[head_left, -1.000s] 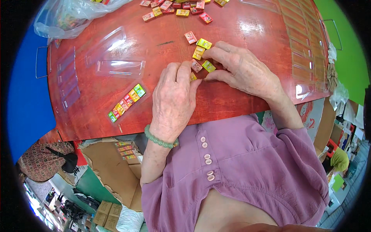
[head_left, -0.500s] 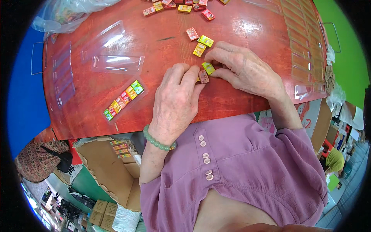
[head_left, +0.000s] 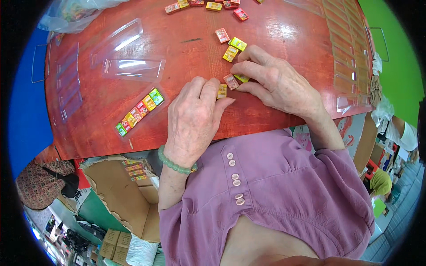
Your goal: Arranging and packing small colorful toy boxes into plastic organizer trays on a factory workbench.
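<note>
- Left hand (head_left: 193, 122): palm down on the red table (head_left: 284, 26), fingers curled over a small yellow-orange packet (head_left: 222, 91). Fingertips pinch it; only its top end shows past the knuckles.
- Right hand (head_left: 277, 82): also palm down, at 2 o'clock from the left hand. Fingertips press on a pink-red packet (head_left: 230, 81) and a yellow-green packet (head_left: 242, 78). Looks like a light pinch rather than a full grasp; both packets lie flat on the table.
- The three held packets sit just beside each other, between the two hands, near frame centre.
- Loose packets at 12 o'clock from the right hand: yellow one (head_left: 230, 54), yellow-green one (head_left: 238, 43), red one (head_left: 222, 35). All apart from the hands.
- More scattered packets (head_left: 214, 5) along the table's far edge, at 12 o'clock.
- At 9 o'clock from the left hand: clear plastic tray (head_left: 125, 131) holding a row of packets (head_left: 140, 111), packed side by side, running diagonally.
- Empty clear tray (head_left: 133, 69) at 11 o'clock, well apart from both hands.
- Green bead bracelet (head_left: 175, 163) on the left wrist.
- Cardboard box (head_left: 117, 190) below the table's near edge, at 7 o'clock.
</note>
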